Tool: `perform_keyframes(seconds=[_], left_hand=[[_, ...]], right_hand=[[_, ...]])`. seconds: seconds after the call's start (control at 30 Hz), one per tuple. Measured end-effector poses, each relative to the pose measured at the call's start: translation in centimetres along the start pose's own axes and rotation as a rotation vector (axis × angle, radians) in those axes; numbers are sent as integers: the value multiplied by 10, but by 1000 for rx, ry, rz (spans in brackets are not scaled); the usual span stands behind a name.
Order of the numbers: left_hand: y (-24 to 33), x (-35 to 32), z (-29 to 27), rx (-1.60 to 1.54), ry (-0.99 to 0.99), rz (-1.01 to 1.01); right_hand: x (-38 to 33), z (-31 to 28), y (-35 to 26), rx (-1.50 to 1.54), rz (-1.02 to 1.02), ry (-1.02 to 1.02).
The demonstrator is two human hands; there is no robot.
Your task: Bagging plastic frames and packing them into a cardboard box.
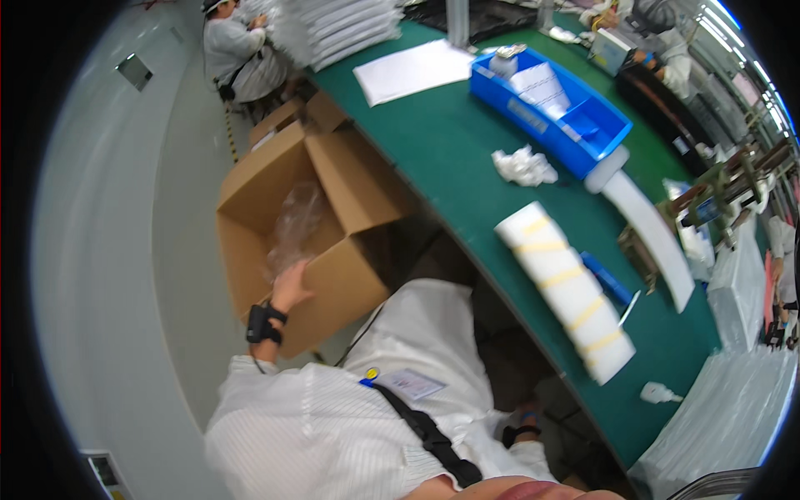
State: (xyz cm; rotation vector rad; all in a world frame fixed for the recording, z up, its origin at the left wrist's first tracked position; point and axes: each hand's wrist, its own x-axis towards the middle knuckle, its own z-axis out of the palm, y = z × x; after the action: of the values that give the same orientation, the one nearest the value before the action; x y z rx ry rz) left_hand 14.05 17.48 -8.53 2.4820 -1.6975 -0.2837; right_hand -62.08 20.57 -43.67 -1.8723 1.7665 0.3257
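Crumpled clear plastic film point(297, 215) lies inside the open brown cardboard box point(340, 292), the left hand point(290, 288) right by it, fingers spread, while the right hand point(528, 414) hangs near the green counter point(450, 158), its fingers too blurred to tell!

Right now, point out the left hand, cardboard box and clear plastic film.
Left hand point(289, 288), head view: back of the hand.
Cardboard box point(340, 290), head view: near flap.
Clear plastic film point(297, 217), head view: crumpled middle.

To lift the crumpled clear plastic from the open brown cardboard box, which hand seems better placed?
Probably the left hand: it is open, at the box, close to the plastic. The right hand is farther off, near the green table.
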Motion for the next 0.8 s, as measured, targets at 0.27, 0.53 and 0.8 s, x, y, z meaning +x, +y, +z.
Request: perform_keyframes(seconds=[0.27,0.53,0.8], left_hand=[[-1,24,-1,184,-187,-394],[-55,14,52,557,-161,-698],[19,37,31,136,-191,-867]], right_hand=[[9,-80,-41,469,307,-193],[2,-237,-113,686,187,-227],[13,-322,-193,635,76,-230]])
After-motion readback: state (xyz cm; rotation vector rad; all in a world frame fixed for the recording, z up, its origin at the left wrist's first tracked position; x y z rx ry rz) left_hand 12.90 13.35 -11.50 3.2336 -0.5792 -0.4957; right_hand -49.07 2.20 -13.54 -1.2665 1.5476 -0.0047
